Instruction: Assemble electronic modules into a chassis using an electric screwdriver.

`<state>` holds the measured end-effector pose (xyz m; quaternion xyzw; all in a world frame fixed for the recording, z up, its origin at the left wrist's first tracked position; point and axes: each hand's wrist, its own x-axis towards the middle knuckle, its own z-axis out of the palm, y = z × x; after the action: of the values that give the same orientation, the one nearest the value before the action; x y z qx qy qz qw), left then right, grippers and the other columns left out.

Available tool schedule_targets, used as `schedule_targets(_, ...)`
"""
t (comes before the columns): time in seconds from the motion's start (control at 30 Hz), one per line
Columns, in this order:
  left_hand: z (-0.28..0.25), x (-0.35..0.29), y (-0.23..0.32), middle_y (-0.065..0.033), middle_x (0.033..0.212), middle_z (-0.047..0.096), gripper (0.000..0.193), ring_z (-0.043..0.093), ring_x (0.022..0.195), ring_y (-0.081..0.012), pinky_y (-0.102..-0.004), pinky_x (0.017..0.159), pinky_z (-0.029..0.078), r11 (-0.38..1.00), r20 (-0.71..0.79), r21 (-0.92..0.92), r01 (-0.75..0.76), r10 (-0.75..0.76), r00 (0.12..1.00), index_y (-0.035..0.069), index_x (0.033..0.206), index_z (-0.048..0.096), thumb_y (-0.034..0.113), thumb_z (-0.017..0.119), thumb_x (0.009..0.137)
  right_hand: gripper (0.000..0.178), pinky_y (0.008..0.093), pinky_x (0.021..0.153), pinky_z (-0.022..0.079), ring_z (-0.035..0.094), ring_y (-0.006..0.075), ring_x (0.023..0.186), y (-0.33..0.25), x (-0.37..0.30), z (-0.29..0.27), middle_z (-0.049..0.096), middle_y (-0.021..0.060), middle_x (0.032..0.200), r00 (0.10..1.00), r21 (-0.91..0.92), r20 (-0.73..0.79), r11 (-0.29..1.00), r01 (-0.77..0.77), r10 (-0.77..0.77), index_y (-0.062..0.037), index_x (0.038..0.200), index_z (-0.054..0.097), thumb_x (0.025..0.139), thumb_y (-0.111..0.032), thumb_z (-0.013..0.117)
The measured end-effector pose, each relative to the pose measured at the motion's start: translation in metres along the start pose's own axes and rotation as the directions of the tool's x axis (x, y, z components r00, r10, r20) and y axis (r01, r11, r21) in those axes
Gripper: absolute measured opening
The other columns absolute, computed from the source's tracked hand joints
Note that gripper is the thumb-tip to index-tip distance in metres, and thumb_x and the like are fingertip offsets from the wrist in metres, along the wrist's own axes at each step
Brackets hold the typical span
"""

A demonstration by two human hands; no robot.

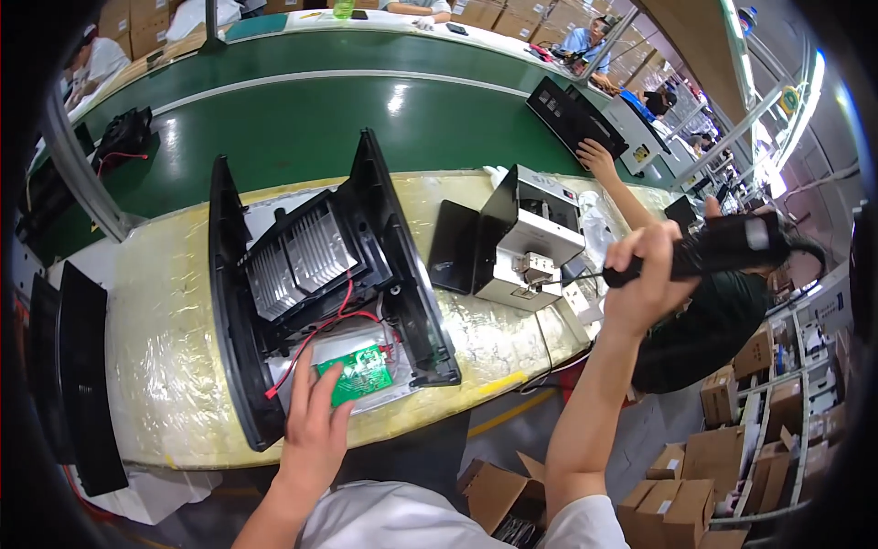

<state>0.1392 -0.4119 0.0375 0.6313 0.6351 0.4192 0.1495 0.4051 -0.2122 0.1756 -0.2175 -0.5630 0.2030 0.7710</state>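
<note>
My left hand (pixel 313 416) was spread at the edge of the green circuit board (pixel 361 376), inside the black housing (pixel 232 329) — my right hand (pixel 651 274) gripped an electric screwdriver (pixel 727 249), well apart. Careful driving, I judged, needed the board flat and the red wires (pixel 272 392) clear.

Grn circuit bd (pixel 363 373), red wires (pixel 344 314), silver-striped fins (pixel 297 261), blk housing (pixel 391 224), blurred tool (pixel 727 247) prob. blk
</note>
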Motion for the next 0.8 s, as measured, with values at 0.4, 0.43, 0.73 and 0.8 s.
schedule_targets(0.4, -0.003, -0.023, -0.007, -0.0289, 0.139, 0.056, 0.028, 0.055, 0.128, -0.0458, -0.0456, 0.105, 0.049, 0.987, -0.056, 0.091, 0.132, -0.127, 0.99, -0.01, 0.117, 0.062, -0.002, 0.067, 0.09, 0.042, 0.0282, 0.043, 0.042, 0.048, 0.0121, 0.048, 0.042, 0.008, -0.009, 0.042, 0.0019, 0.067, 0.933, 0.127, 0.293, 0.958, -0.257, 0.211, -0.0039, 0.132, 0.042, 0.096, -0.012, 0.061)
schedule_targets(0.43, -0.003, -0.025, -0.008, -0.0289, 0.139, 0.056, 0.028, 0.055, 0.128, -0.0458, -0.0456, 0.105, 0.049, 0.985, -0.067, 0.095, 0.145, -0.139, 0.988, -0.01, 0.117, 0.062, -0.002, 0.067, 0.09, 0.036, 0.0287, 0.043, 0.042, 0.047, 0.0125, 0.047, 0.039, 0.004, -0.005, 0.042, 0.0019, 0.066, 0.937, 0.121, 0.261, 0.955, -0.271, 0.233, -0.0041, 0.126, 0.045, 0.096, -0.011, 0.061)
schedule_targets(0.73, 0.023, -0.016, 0.006, -0.0205, 0.128, 0.061, 0.033, 0.058, 0.128, -0.0368, -0.0411, 0.104, 0.051, 0.975, -0.131, 0.217, -0.055, 0.085, 0.988, -0.004, 0.116, 0.065, -0.008, 0.065, 0.084, 0.035, 0.0236, 0.05, 0.043, 0.033, 0.0118, 0.044, -0.094, 0.002, 0.003, 0.037, 0.001, 0.059, 0.997, 0.469, 0.065, 0.883, 0.001, -0.035, -0.0136, 0.07, 0.038, 0.103, -0.024, 0.047)
schedule_targets(0.8, 0.029, -0.018, 0.003, -0.0197, 0.13, 0.06, 0.036, 0.056, 0.131, -0.0355, -0.0394, 0.104, 0.051, 0.974, -0.131, 0.221, -0.044, 0.075, 0.989, -0.003, 0.118, 0.064, -0.009, 0.064, 0.083, 0.01, 0.0509, 0.091, 0.052, 0.036, 0.0108, 0.044, -0.106, -0.017, 0.029, 0.039, -0.001, 0.061, 0.899, 0.572, 0.436, 0.783, -0.245, -0.037, -0.0083, 0.093, 0.053, 0.1, -0.014, 0.049)
